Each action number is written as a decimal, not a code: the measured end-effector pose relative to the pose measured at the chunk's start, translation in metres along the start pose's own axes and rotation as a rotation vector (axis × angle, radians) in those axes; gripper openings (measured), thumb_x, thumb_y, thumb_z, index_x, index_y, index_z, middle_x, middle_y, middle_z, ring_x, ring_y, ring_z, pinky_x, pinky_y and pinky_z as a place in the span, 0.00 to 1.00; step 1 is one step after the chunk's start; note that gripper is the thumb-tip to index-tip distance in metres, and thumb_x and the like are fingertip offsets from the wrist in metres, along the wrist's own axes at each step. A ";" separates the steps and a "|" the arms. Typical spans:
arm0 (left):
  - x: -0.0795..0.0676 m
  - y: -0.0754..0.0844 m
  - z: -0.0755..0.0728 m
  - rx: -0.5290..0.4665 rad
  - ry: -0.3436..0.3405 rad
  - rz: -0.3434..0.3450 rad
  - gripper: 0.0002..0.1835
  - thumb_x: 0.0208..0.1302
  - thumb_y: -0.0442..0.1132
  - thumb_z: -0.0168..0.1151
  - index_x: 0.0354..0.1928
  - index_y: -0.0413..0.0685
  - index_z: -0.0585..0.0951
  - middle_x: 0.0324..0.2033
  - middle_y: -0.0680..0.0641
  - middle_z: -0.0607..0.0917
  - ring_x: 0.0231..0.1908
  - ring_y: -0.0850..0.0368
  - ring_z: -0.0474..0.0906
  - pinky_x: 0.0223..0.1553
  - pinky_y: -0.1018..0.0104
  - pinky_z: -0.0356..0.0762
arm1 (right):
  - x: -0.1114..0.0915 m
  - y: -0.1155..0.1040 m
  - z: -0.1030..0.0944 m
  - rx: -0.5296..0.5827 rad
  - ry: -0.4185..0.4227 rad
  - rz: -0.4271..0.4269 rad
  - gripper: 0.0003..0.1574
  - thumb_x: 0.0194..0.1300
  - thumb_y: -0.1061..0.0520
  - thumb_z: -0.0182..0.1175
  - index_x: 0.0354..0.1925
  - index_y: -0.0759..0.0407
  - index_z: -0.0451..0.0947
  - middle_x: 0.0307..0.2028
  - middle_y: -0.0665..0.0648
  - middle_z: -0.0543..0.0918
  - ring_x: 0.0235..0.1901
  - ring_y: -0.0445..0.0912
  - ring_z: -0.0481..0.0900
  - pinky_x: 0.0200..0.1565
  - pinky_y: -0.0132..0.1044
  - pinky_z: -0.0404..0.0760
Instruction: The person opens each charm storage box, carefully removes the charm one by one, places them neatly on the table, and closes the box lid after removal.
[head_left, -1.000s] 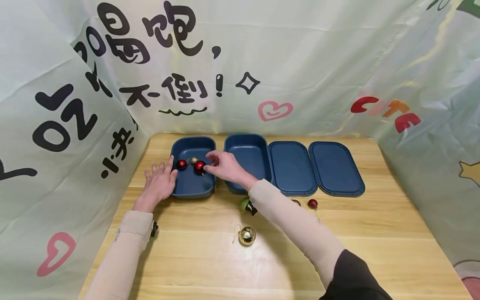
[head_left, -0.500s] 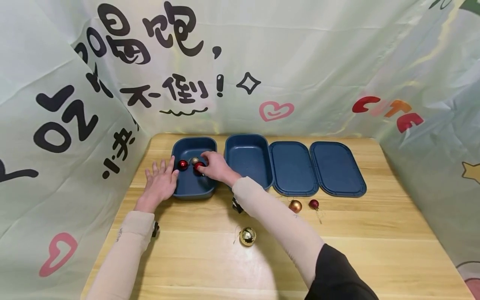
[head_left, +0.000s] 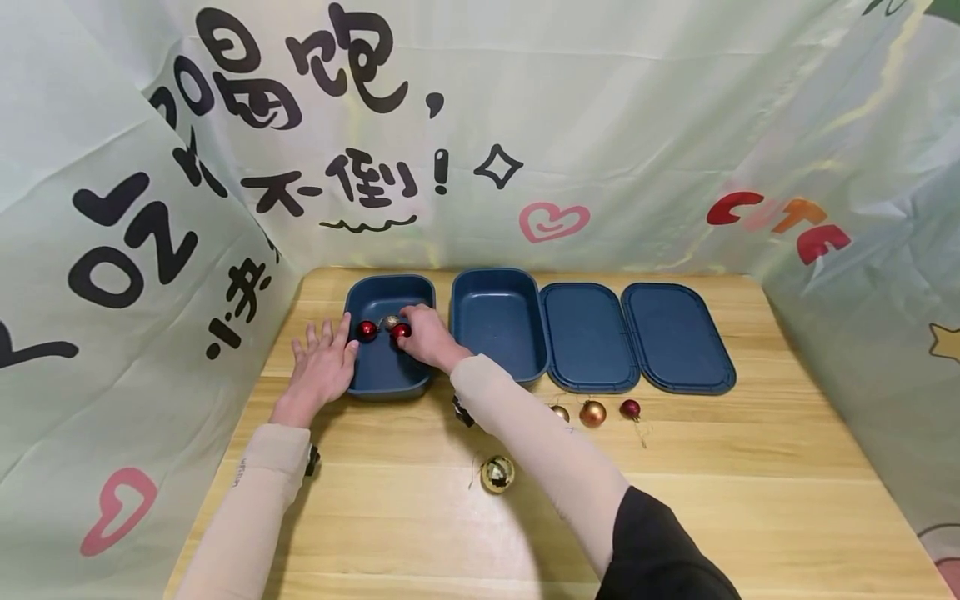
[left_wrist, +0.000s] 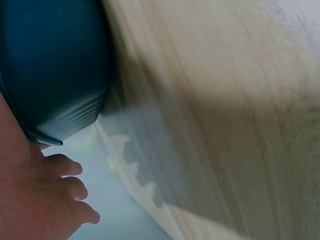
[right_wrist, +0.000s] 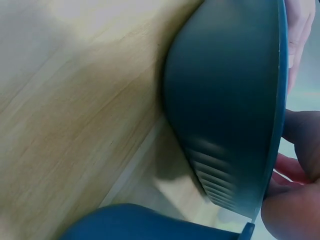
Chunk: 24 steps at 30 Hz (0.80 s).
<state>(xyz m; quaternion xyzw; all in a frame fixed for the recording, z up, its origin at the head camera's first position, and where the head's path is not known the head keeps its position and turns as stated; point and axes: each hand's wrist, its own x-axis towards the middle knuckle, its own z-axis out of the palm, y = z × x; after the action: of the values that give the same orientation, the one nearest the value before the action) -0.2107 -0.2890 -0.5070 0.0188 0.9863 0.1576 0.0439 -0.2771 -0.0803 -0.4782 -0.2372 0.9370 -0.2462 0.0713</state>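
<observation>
My left hand [head_left: 321, 371] lies spread against the left side of the left blue box [head_left: 386, 379], fingertips at its rim. In the left wrist view its fingers [left_wrist: 67, 164] stick out past the box corner. My right hand [head_left: 429, 337] reaches over the same box's right rim and pinches a shiny red Christmas ball [head_left: 400, 332], partly hidden by the fingers. Beside it in the box are a second red ball [head_left: 367, 331] and a small glittery gold ball [head_left: 391, 322]. The right wrist view shows the box's outer wall [right_wrist: 225, 95] with the fingers behind the rim.
A second blue box [head_left: 498, 321] stands to the right, then two flat blue lids [head_left: 591, 337]. On the wooden table in front lie a gold ball [head_left: 498, 474], a copper ball [head_left: 592, 413], a dark red ball [head_left: 631, 409] and another ball [head_left: 559, 413] partly behind the right sleeve.
My right hand has closed in on the red ball, the forearm swinging left and uncovering the copper ball. My left hand has stayed at the box.
</observation>
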 end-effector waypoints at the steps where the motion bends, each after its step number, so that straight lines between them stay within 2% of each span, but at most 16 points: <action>1: 0.000 0.000 0.000 -0.003 -0.001 0.001 0.34 0.87 0.51 0.30 0.86 0.48 0.41 0.81 0.23 0.47 0.80 0.19 0.34 0.74 0.19 0.30 | 0.001 0.000 0.000 -0.016 0.000 0.002 0.32 0.72 0.56 0.67 0.70 0.64 0.75 0.65 0.64 0.81 0.65 0.53 0.79 0.67 0.40 0.78; 9: 0.000 0.000 0.000 -0.004 -0.001 -0.002 0.34 0.87 0.51 0.30 0.86 0.48 0.41 0.81 0.23 0.46 0.80 0.19 0.34 0.74 0.19 0.29 | 0.003 -0.003 0.003 -0.107 -0.069 -0.004 0.35 0.73 0.52 0.68 0.72 0.61 0.74 0.66 0.62 0.80 0.64 0.51 0.80 0.65 0.38 0.80; 13: 0.000 0.000 0.000 -0.003 0.002 0.000 0.34 0.87 0.51 0.31 0.86 0.47 0.41 0.81 0.22 0.46 0.80 0.19 0.34 0.74 0.19 0.30 | 0.002 -0.004 0.005 -0.137 -0.070 -0.029 0.31 0.72 0.51 0.69 0.69 0.61 0.77 0.61 0.61 0.82 0.60 0.51 0.82 0.62 0.39 0.82; 20: -0.001 0.000 0.001 0.000 0.015 0.001 0.34 0.87 0.51 0.32 0.86 0.47 0.43 0.80 0.22 0.48 0.80 0.19 0.35 0.74 0.19 0.32 | 0.000 -0.003 0.013 -0.331 -0.061 -0.124 0.27 0.72 0.47 0.69 0.62 0.59 0.80 0.56 0.57 0.84 0.55 0.47 0.85 0.60 0.38 0.83; 24: -0.001 0.000 0.001 0.000 0.018 0.001 0.34 0.87 0.50 0.31 0.86 0.47 0.44 0.80 0.22 0.48 0.80 0.19 0.35 0.74 0.19 0.32 | -0.001 -0.004 0.015 -0.331 -0.041 -0.132 0.28 0.71 0.45 0.70 0.62 0.58 0.81 0.56 0.57 0.84 0.54 0.47 0.85 0.60 0.38 0.83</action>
<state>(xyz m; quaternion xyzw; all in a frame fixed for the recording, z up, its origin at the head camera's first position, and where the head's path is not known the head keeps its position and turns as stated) -0.2099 -0.2886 -0.5077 0.0178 0.9867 0.1579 0.0351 -0.2712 -0.0893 -0.4898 -0.3118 0.9454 -0.0881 0.0342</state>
